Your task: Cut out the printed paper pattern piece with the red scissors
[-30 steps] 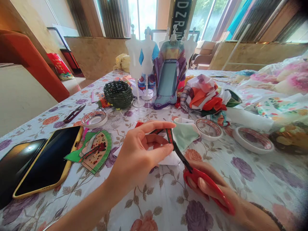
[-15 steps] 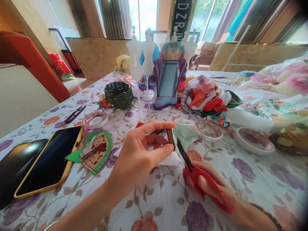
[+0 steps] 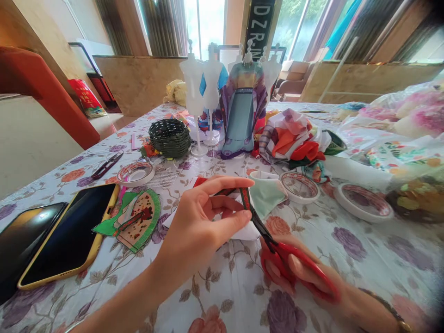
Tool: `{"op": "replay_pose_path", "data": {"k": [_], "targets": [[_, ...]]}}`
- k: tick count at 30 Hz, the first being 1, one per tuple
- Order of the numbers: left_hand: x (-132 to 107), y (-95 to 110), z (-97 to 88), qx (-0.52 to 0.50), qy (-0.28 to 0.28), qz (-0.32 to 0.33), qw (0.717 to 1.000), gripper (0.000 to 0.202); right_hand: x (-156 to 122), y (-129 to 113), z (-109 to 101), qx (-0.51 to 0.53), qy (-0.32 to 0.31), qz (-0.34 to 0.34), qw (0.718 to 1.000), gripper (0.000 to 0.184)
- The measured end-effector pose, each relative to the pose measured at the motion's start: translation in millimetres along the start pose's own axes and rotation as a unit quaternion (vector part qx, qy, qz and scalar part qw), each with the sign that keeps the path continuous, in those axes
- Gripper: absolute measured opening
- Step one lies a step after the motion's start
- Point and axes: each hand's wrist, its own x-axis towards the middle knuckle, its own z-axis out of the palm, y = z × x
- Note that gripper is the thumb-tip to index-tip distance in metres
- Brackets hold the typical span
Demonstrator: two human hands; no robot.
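My left hand [image 3: 208, 217] pinches a narrow patterned fabric strip [image 3: 246, 200], dark with a red middle, between thumb and fingers. In my right hand [image 3: 294, 268] is a pair of red-handled scissors [image 3: 268, 238], their dark blades spread a little and reaching the strip beside my left thumb. White fabric [image 3: 244, 231] lies under my left hand, partly hidden. A pale green cloth piece [image 3: 267, 192] rests just beyond the blades. To the left lies a green and beige printed fabric piece [image 3: 138, 222] with a similar strip across it.
Two phones [image 3: 74, 231] lie at left, near thread snips [image 3: 107, 165] and a tape roll [image 3: 136, 173]. Farther back stand a dark woven basket [image 3: 169, 138], white mini dress forms [image 3: 194, 88] and a dressed one [image 3: 242, 111]. Crumpled fabrics [image 3: 291, 138] and more tape rolls [image 3: 364, 202] sit right.
The scissors have moved left and their handles have spread, bringing the blades onto the strip. My left hand keeps its pinch. The view has shifted slightly.
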Motion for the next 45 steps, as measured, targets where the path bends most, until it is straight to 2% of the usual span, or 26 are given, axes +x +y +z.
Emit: {"op": "replay_pose_path", "data": {"k": [9, 14, 21, 30, 38, 45], "targets": [[-1.0, 0.1, 2.4, -0.014, -0.011, 0.002, 1.0, 0.024, 3.2, 0.3, -3.1, 0.001, -0.054, -0.031, 0.998, 0.038], [-0.7, -0.8, 1.9, -0.012, -0.007, 0.001, 1.0, 0.026, 4.1, -2.8, -2.4, -0.003, -0.058, -0.019, 0.998, 0.044], [-2.5, -0.9, 2.4, -0.001, 0.004, 0.004, 1.0, 0.027, 4.4, -1.3, -3.5, -0.008, -0.062, -0.036, 0.997, 0.041], [-3.1, -1.0, 6.3, 0.026, 0.008, 0.016, 1.0, 0.027, -0.1, 5.8, -7.1, 0.028, -0.02, -0.042, 0.999, 0.034], [-2.6, -1.4, 7.2, 0.032, 0.01, 0.023, 0.999, 0.026, 1.6, -2.0, -0.3, -0.018, 0.031, -0.044, 0.998, 0.037], [-1.5, -1.1, 7.7, 0.028, 0.013, 0.025, 0.999, 0.026, 3.0, -4.7, 3.0, -0.035, 0.027, -0.027, 0.999, 0.043]]}}
